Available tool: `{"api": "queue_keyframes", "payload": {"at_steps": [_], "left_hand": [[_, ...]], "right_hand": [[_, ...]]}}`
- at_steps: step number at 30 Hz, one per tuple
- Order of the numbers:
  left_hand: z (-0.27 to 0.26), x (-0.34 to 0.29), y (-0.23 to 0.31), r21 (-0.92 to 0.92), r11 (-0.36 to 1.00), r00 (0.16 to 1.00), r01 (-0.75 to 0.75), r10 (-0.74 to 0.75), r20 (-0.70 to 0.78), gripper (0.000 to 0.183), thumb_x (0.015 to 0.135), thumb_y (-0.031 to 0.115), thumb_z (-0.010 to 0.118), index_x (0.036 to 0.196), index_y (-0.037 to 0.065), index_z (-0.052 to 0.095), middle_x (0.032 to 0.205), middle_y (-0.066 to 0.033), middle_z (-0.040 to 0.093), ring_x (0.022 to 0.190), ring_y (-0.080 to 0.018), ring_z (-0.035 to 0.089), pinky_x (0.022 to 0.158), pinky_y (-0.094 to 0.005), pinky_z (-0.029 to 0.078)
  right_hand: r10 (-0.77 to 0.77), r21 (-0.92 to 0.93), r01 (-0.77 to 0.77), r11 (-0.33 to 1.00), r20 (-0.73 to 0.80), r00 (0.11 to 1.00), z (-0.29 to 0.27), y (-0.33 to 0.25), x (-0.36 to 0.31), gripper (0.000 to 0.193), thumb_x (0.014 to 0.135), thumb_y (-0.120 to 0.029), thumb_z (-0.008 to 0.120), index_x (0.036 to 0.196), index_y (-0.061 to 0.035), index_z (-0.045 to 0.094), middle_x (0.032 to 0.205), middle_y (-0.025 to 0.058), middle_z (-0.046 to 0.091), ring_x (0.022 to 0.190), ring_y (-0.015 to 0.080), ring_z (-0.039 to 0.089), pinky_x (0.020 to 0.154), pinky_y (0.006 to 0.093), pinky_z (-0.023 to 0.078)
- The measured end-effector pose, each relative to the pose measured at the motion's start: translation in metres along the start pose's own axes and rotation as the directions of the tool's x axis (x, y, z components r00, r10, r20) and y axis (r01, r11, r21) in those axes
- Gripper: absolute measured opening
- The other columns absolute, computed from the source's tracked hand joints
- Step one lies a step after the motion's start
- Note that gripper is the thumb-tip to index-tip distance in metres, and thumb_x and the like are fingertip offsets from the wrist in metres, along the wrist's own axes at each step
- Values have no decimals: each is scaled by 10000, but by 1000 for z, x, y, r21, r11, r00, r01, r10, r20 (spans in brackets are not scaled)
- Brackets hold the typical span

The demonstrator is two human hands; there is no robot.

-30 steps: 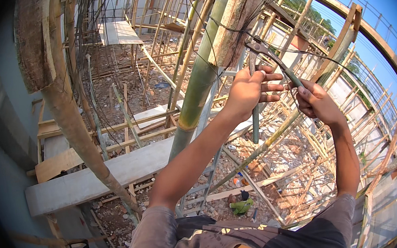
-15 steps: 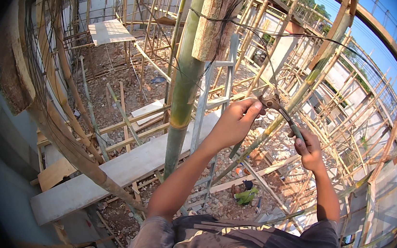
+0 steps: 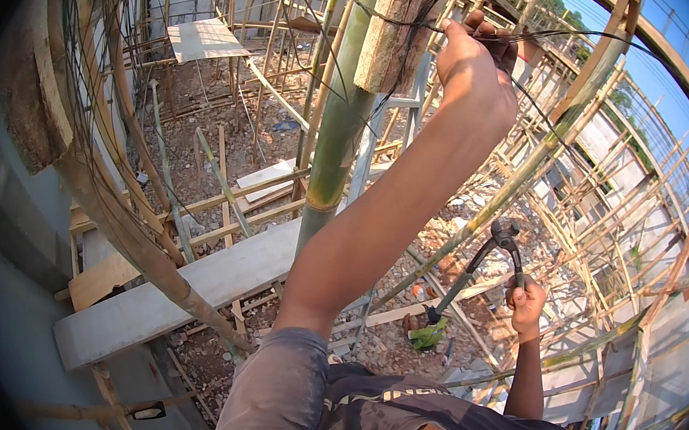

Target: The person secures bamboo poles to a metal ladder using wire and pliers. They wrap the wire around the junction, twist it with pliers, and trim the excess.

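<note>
My left hand (image 3: 475, 58) is raised beside a rough wooden board (image 3: 404, 20), its fingers closed around thin black wire (image 3: 548, 33). The wire runs from the board and a thick green bamboo pole (image 3: 340, 131) across to the right; one loose strand hangs down below the hand. Lower at the right, my right hand (image 3: 527, 305) grips one handle of a pair of pincers (image 3: 505, 236). Their head points up, and the other handle is spread out to the left. The pincers are away from the wire.
A slanting bamboo pole (image 3: 508, 177) crosses behind the pincers, and a metal ladder (image 3: 371, 145) stands behind the thick pole. A pale concrete beam (image 3: 177, 295) lies at left. Far below, a person in a green top (image 3: 429, 336) is on the rubble ground. Bamboo scaffolding surrounds everything.
My left hand has moved up from beside the pincers' head to the wire near the board. My right hand has dropped lower with the pincers, whose handles now spread wide.
</note>
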State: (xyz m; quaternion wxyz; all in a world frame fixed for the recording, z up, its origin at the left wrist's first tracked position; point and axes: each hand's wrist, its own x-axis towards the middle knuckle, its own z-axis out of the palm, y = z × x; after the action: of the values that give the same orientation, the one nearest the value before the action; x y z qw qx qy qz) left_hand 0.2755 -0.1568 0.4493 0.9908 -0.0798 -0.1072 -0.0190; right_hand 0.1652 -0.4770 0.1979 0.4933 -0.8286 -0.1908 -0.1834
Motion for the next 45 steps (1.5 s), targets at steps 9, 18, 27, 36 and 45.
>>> {"api": "queue_keyframes", "payload": {"at_steps": [9, 18, 27, 36, 45], "left_hand": [[-51, 6, -4, -447, 730, 737, 516, -113, 666, 215, 1040, 293, 527, 946, 101, 550, 706, 40, 438, 622, -59, 452, 553, -207, 445], [-77, 22, 3, -397, 425, 528, 813, -254, 810, 249, 1067, 305, 483, 1038, 91, 606, 681, 79, 285, 542, -34, 238, 440, -208, 190], [-90, -70, 4, 290, 888, 737, 358, -459, 496, 404, 1087, 362, 403, 1253, 32, 569, 923, -29, 622, 852, -134, 600, 758, -294, 504], [-149, -41, 23, 741, -292, 593, -604, 458, 663, 313, 968, 255, 648, 1120, -6, 565, 918, -119, 633, 745, -214, 608, 687, -359, 489], [-150, -17, 18, 534, 834, 881, -140, -140, 451, 272, 1084, 345, 438, 999, 97, 510, 685, 27, 443, 513, -57, 423, 425, -218, 303]], "right_hand": [[112, 36, -112, 993, -15, 994, -34, -41, 52, 326, 1024, -327, 558, 998, -6, 610, 597, -84, 400, 488, 11, 334, 446, 214, 216], [-162, -537, 139, 832, 4, 987, -30, -128, 153, 295, 1013, -266, 556, 1044, 15, 638, 633, 29, 491, 592, 121, 463, 564, 315, 372], [-344, -556, 372, 744, 159, 925, 5, -197, 211, 300, 1002, -261, 581, 1090, 15, 660, 787, 138, 646, 689, 202, 549, 678, 359, 454], [-244, -529, 427, 734, 381, 892, -5, -217, 247, 416, 1018, -377, 545, 1018, 15, 682, 678, 18, 508, 612, 90, 463, 576, 290, 386], [-87, -438, 333, 835, 492, 866, -10, -242, 258, 408, 1038, -364, 516, 980, 13, 661, 616, -42, 406, 558, 62, 366, 508, 273, 295]]}}
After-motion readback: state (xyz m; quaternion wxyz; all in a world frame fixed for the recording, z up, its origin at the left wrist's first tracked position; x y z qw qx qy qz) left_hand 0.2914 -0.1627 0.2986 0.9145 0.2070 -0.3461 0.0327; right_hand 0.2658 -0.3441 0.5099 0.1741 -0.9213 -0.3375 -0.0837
